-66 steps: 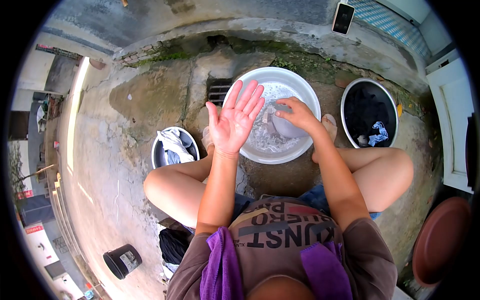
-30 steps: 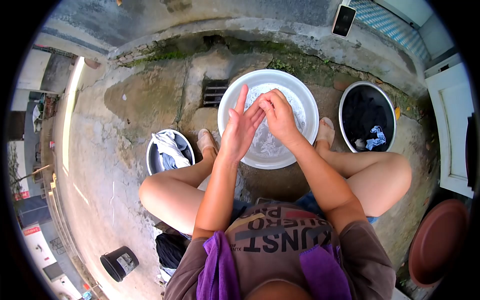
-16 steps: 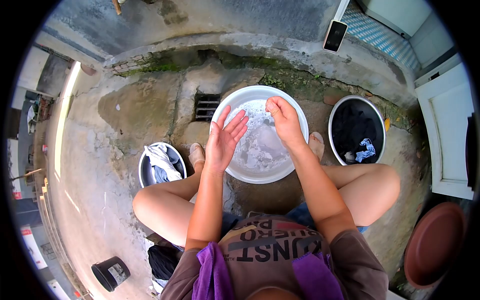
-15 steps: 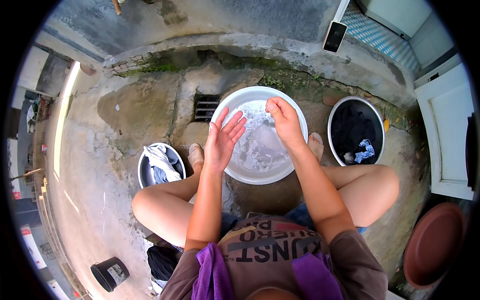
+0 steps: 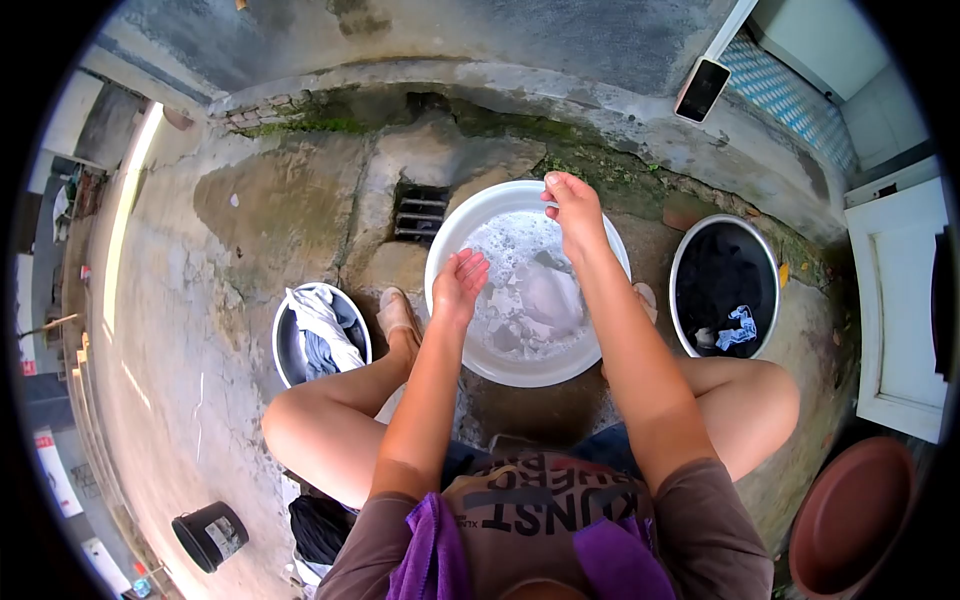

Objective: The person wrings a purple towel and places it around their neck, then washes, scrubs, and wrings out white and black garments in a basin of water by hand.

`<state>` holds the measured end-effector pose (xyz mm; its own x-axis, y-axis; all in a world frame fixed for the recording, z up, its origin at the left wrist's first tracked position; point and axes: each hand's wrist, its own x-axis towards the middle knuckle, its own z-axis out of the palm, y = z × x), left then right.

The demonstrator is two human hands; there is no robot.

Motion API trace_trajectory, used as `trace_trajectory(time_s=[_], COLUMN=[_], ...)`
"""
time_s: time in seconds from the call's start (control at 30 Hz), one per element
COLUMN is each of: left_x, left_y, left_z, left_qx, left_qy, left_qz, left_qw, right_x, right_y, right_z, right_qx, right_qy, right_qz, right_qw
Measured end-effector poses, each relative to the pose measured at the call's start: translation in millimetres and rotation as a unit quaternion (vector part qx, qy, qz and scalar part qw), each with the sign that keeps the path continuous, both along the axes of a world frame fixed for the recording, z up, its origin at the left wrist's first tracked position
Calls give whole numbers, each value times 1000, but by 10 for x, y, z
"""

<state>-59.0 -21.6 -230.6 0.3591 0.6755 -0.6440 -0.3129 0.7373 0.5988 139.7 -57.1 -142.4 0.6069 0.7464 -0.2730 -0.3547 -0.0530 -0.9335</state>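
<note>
Left hand (image 5: 460, 286) hovering over left side of white basin (image 5: 515, 374), fingers extended; right hand (image 5: 576, 214) hovering over far right edge, fingers curled. Pale cloth (image 5: 551, 300) lying in sudsy water (image 5: 508, 236). Small basin (image 5: 291, 353) holding light clothes (image 5: 325, 320) on left, larger basin (image 5: 673, 290) holding dark clothes (image 5: 718, 270) on right; black bucket (image 5: 208, 535) standing on floor (image 5: 230, 400).
</note>
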Motion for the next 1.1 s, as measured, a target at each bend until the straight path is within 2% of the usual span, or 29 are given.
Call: trace_trajectory(time_s=[0.2,0.33,0.4,0.43,0.5,0.6,0.63,0.67,0.73,0.83,1.0,1.1], left_x=[-36,-25,-4,103,568,1143,1273,1366,1515,1448,1051,819], left_y=[12,30,41,80,298,638,752,863,1003,1018,829,698], left_z=[-602,-1133,-1531,-1466,-940,-126,55,133,216,230,-49,-232], left_qx=[-69,-102,-155,-161,-272,-168,-134,-133,-59,-48,-75,-84], left_qy=[46,85,56,61,-135,-257,-294,-293,-231,-193,-137,-96], left_qz=[60,95,185,183,189,88,60,59,26,24,41,45], left_qw=[995,987,969,968,934,948,945,945,971,980,987,991], right_x=[332,594,695,733,827,876,894,910,924,895,894,890], right_y=[643,953,1050,1087,1143,1136,1127,1121,1078,969,885,883], right_z=[-685,-1076,-1238,-1305,-1390,-1437,-1440,-1432,-1308,-1117,-1069,-1067], right_qx=[-128,-173,-194,-202,-213,-183,-150,-114,-124,-129,-138,-144], right_qy=[15,-54,-80,-95,-109,-94,-30,33,18,6,34,12], right_qz=[7,50,51,54,56,62,69,74,78,84,115,129], right_qw=[992,982,976,973,969,977,986,990,989,988,983,981])
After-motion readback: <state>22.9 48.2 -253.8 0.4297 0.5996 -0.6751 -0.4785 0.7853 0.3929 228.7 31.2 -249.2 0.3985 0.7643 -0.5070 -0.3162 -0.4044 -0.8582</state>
